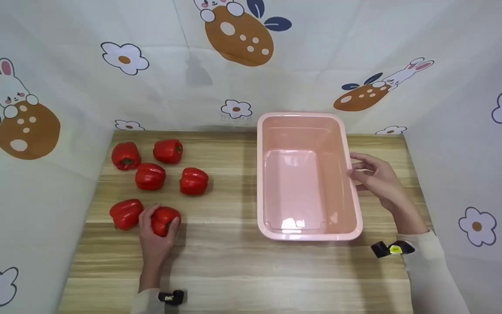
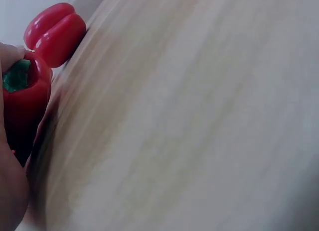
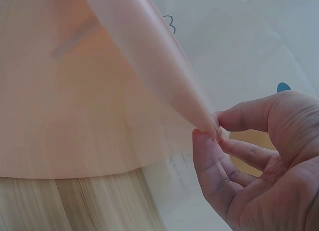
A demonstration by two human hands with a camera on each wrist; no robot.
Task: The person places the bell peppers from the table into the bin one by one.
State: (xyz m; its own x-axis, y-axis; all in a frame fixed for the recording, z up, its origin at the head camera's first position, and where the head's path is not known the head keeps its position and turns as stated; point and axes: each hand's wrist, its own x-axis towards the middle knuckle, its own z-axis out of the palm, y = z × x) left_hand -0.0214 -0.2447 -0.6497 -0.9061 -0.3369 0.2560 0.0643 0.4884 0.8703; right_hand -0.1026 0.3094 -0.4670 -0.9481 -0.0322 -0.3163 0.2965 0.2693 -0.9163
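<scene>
My left hand curls around a red bell pepper at the front of a loose group, thumb on its right side. In the left wrist view, the green stem of this pepper shows beside my fingers. Just to its left lies another red bell pepper. On the right, my right hand pinches the right rim of a pink plastic basin. The right wrist view shows thumb and fingers meeting at the rim edge. Nothing lies inside the basin.
Behind the left hand sit more red bell peppers: one at the back left, one at the back, one in the middle and one to the right. A patterned cloth walls in the wooden table.
</scene>
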